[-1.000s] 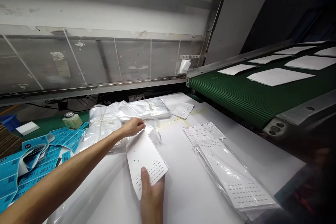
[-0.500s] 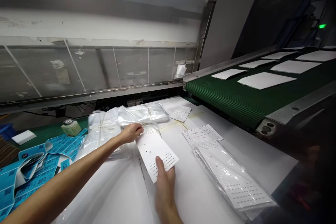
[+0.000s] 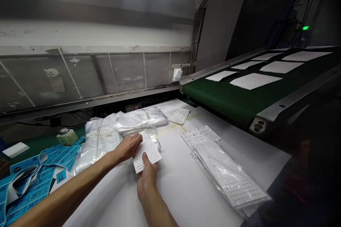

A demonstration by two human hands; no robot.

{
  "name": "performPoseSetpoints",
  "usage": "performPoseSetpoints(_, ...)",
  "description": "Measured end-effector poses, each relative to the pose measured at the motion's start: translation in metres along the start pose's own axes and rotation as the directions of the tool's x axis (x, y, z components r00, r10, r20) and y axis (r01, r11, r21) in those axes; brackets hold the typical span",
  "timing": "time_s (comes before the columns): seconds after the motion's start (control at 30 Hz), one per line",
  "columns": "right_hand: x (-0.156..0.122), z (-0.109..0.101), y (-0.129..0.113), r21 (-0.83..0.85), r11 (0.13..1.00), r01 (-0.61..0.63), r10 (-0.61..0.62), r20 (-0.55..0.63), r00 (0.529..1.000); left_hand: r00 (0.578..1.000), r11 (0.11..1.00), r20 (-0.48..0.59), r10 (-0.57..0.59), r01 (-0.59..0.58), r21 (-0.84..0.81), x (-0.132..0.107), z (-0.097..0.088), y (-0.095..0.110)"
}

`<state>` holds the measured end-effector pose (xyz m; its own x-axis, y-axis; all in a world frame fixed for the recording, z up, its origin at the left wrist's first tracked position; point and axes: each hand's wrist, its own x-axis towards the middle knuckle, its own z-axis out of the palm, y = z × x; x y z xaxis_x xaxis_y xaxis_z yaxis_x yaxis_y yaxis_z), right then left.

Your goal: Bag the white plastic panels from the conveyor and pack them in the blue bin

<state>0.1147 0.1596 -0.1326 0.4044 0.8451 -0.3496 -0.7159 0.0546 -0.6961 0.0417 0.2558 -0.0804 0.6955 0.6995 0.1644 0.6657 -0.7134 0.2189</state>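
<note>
My right hand (image 3: 147, 175) grips the near end of a white board (image 3: 146, 150) printed with rows of dark dashes, its thumb lying on top. The far part of the board lies under clear film, in the mouth of a clear plastic bag (image 3: 155, 136). My left hand (image 3: 130, 146) is closed at the left edge of the bag, beside the board; its fingertips are partly hidden. Right behind lie bundles of clear bags, a front-left bundle (image 3: 92, 142) and a back bundle (image 3: 141, 118), each tied with a band.
Bagged white boards (image 3: 229, 173) lie on the right, overlapping a patterned white board (image 3: 199, 135). A smaller board (image 3: 179, 116) sits farther back. A green conveyor belt (image 3: 213, 95) carries several white pieces. Blue label strips (image 3: 39, 184) and a small bottle (image 3: 67, 136) are at left.
My right hand has pushed the board forward and left, so its far part is now under the bag's film. My left hand stays by the bag. The view has shifted slightly.
</note>
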Motion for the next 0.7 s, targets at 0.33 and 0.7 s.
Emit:
performPoseSetpoints(0.33,0.016,0.000,-0.015,-0.145,0.969,-0.199,0.220,0.145,0.965,0.999,0.998,-0.015,-0.042,0.041,-0.045,-0.016,0.003,-0.008)
performPoseSetpoints(0.7,-0.039,-0.013,-0.039,-0.103,0.985,-0.142,0.167,0.304,0.938,1.000,1.000,-0.008,0.030,-0.030,-0.008,-0.041,-0.037,0.032)
